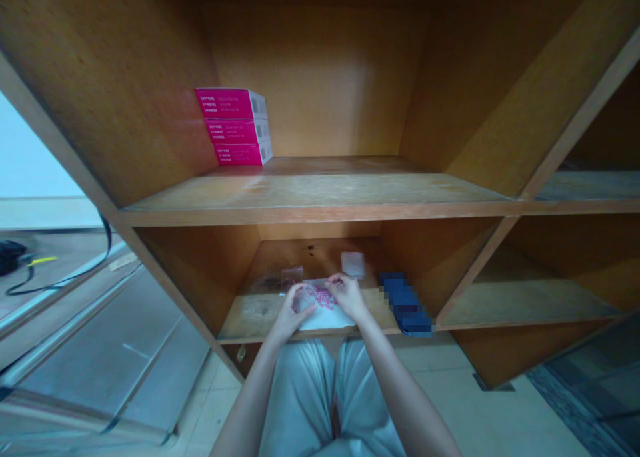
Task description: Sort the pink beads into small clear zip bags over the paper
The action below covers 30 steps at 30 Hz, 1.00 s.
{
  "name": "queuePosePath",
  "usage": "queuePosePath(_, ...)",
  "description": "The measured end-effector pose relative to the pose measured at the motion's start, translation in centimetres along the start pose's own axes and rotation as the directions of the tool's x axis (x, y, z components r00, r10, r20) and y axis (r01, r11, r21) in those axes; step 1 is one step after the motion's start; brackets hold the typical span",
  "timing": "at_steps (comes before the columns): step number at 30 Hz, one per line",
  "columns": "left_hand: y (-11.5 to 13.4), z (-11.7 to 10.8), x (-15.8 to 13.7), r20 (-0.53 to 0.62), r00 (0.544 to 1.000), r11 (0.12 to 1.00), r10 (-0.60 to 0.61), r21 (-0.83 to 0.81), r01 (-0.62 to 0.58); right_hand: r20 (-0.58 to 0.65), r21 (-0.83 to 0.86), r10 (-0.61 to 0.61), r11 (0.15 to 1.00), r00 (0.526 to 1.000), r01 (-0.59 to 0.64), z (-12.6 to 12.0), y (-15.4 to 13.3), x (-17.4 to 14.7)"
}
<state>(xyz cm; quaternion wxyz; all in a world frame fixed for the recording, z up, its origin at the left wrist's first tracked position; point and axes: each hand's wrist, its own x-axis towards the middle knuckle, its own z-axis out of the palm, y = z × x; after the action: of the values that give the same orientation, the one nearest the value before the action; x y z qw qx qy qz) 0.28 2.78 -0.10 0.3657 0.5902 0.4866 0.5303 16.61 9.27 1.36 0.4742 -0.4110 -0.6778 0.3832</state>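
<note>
On the lower shelf a white sheet lies with several small pink pieces spread on it; they could be pills or beads. My left hand curls around a clear plastic container at the sheet's left side. Above the right side of the pink pieces, the fingers of my right hand are pinched together, and whatever is between them is too small to make out. Behind my left hand is a clear plastic bag. A whitish square packet lies behind my right hand.
A dark blue object, blurred out, lies at the shelf's right front edge. Three pink boxes are stacked on the upper shelf at left. Wooden side walls and the upper shelf surround my hands. A glass-panelled frame leans at left.
</note>
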Motion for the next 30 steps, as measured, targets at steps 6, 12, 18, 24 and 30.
queuePosePath(6, 0.0, 0.2, 0.1, -0.043, 0.999, 1.000, 0.011, 0.002, -0.011, 0.104, 0.125, -0.100, 0.988, 0.989, 0.087, 2.0, -2.9, -0.6)
queuePosePath(12, -0.5, 0.2, 0.0, -0.049, 0.999, 0.999, 0.019, -0.035, -0.020, -0.040, 0.031, -0.233, 0.972, 0.972, 0.234, 1.7, -2.5, -1.2)
queuePosePath(18, 0.0, 0.3, 0.0, -0.079, 0.997, 0.996, -0.004, -0.084, -0.002, -0.255, 0.017, -0.205, 0.976, 0.945, 0.216, 1.0, 0.3, -1.5)
queuePosePath(24, 0.2, 0.8, 0.4, -0.176, 0.984, 0.997, 0.040, -0.063, -0.052, -0.200, 0.028, -0.218, 0.973, 0.955, 0.228, 0.9, 0.2, -1.7)
queuePosePath(30, 0.6, 2.5, 1.0, -0.327, 0.944, 0.992, 0.051, 0.124, -0.010, -0.169, -0.009, -0.262, 0.964, 0.950, 0.264, 0.9, -0.1, -2.2)
